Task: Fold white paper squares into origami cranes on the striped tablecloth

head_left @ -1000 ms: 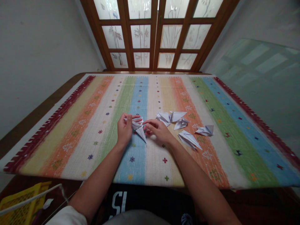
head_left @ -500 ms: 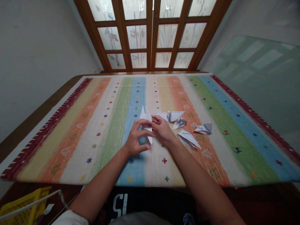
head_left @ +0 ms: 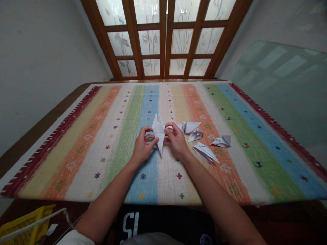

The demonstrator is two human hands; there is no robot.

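A folded white origami paper piece (head_left: pixel 158 133) stands between my hands above the striped mat (head_left: pixel 76 163), with sharp points up and one long point down. My left hand (head_left: pixel 144 143) pinches its left side, and my right hand (head_left: pixel 176 137) grips its right side. Beyond my right hand lie several similar folded paper pieces: one (head_left: pixel 190 127) touching my fingers' far side, one (head_left: pixel 195 135) beside it, one (head_left: pixel 205 152) nearer me and one (head_left: pixel 221 141) further right.
The mat covers a wooden table, whose edge (head_left: pixel 46 136) shows on the left. Frosted glass doors in a wooden frame (head_left: pixel 166 41) stand beyond it. A yellow plastic crate (head_left: pixel 25 223) and a white cord sit low at the left.
The paper piece has turned so its long point faces down toward me. My left hand has shifted from covering it to pinching its left side. The pieces on the mat have not moved.
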